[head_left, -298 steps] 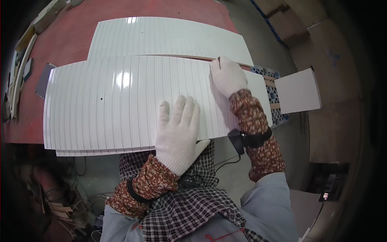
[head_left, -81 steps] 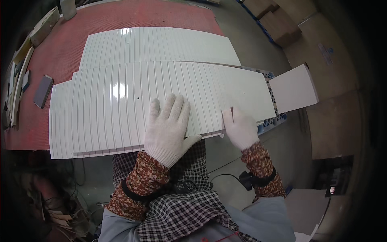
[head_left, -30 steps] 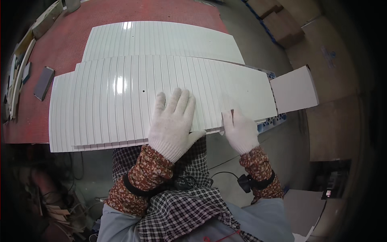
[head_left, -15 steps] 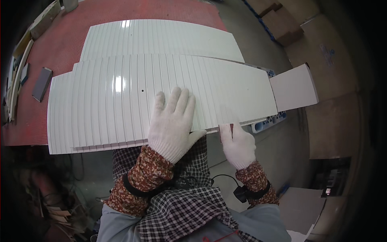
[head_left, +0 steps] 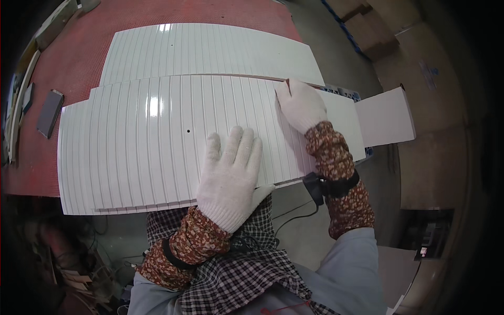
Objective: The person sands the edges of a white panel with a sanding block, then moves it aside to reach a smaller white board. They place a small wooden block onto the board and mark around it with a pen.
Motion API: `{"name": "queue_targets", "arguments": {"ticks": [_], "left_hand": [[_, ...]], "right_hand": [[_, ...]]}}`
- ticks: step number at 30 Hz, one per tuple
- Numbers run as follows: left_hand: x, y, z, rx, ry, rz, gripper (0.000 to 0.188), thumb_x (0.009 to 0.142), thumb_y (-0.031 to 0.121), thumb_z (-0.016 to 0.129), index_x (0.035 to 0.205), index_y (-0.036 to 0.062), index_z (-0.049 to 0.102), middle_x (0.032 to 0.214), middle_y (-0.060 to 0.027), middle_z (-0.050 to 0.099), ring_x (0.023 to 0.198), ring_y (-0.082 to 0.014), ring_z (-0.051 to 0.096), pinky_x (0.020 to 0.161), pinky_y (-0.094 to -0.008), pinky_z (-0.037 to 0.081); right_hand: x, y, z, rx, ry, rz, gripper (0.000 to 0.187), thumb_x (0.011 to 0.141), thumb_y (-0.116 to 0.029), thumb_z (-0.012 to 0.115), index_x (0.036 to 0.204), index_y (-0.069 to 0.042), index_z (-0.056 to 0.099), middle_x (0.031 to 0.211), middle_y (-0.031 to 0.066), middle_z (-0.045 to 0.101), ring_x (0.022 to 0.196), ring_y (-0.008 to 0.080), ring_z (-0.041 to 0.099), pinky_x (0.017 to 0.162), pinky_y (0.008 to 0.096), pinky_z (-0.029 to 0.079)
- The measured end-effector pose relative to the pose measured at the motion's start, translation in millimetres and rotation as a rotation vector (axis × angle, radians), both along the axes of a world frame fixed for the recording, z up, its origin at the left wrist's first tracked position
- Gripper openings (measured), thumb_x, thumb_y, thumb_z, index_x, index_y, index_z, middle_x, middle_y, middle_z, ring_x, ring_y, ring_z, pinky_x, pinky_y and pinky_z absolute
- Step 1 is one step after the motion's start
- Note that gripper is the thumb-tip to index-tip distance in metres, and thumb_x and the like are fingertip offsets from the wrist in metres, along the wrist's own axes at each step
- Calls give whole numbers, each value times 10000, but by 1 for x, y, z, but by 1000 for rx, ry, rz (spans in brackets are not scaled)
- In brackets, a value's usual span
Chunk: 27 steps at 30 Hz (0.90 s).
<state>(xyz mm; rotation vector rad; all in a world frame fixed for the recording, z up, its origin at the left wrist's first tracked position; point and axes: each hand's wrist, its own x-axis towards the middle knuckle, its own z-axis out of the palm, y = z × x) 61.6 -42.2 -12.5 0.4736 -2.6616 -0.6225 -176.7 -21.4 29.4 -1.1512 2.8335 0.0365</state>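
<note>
A glossy white grooved panel [head_left: 136, 157] with a small dark hole lies in front of me, on top of another white panel [head_left: 74, 163] that shows at the left. My left hand [head_left: 228, 176], in a white knit glove, rests flat on the upper panel near its front edge, fingers stretched out. My gloved right hand [head_left: 303, 105] is closed at the panel's far edge, right of the middle. A sliver of thin reddish-brown material, apparently sandpaper [head_left: 287, 84], shows between its fingers; the rest is hidden.
Beyond lies a further white grooved panel [head_left: 210, 55] on a red textured surface [head_left: 79, 73]. A grey block [head_left: 50, 113] sits at the left. To the right are a plain white board [head_left: 386, 116], a blue pallet [head_left: 340, 92] and cardboard boxes [head_left: 370, 34].
My right hand has moved from the panel's near edge across to its far edge, the reddish-brown piece still in it. The left hand stays flat on the panel.
</note>
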Motion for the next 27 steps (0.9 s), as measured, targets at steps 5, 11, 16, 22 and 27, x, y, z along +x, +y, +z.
{"name": "queue_targets", "arguments": {"ticks": [5, 11, 16, 22, 27], "left_hand": [[-2, 1, 5, -6, 7, 1, 918, 783, 519, 845, 1454, -28, 541, 1499, -181, 535, 1473, -345, 442, 1234, -606, 312], [-4, 2, -1, -63, 25, 12, 913, 802, 539, 828, 1453, -33, 540, 1495, -183, 544, 1473, -347, 443, 1232, -604, 317], [-2, 1, -6, -82, 22, 24, 906, 827, 556, 810, 1463, -30, 539, 1518, -194, 534, 1483, -353, 442, 1236, -614, 310], [-5, 3, -8, -115, -24, 27, 931, 858, 613, 767, 1488, -28, 525, 1551, -203, 519, 1510, -350, 419, 1256, -603, 287], [-5, 2, -4, -128, -52, 22, 946, 853, 626, 763, 1485, -36, 524, 1545, -206, 522, 1510, -351, 416, 1257, -597, 285]], "right_hand": [[-37, -39, 1, 33, 3, 27, 492, 1069, -375, 392, 1212, -17, 698, 1206, 262, 721, 1153, 424, 687, 1028, 524, 519], [-8, -9, 0, 51, 6, -39, 495, 1064, -381, 398, 1252, -15, 672, 1200, 257, 725, 1140, 418, 696, 1022, 517, 524], [61, 65, 11, 29, -61, -101, 463, 1066, -405, 423, 1120, -22, 677, 979, 243, 733, 964, 419, 720, 904, 543, 540], [118, 156, 9, -89, -122, -65, 385, 1073, -369, 524, 1009, -8, 644, 727, 218, 690, 721, 438, 709, 679, 549, 551], [137, 166, 8, -56, -149, -103, 398, 1085, -380, 522, 1011, -6, 637, 718, 218, 685, 719, 441, 708, 677, 551, 549]]}}
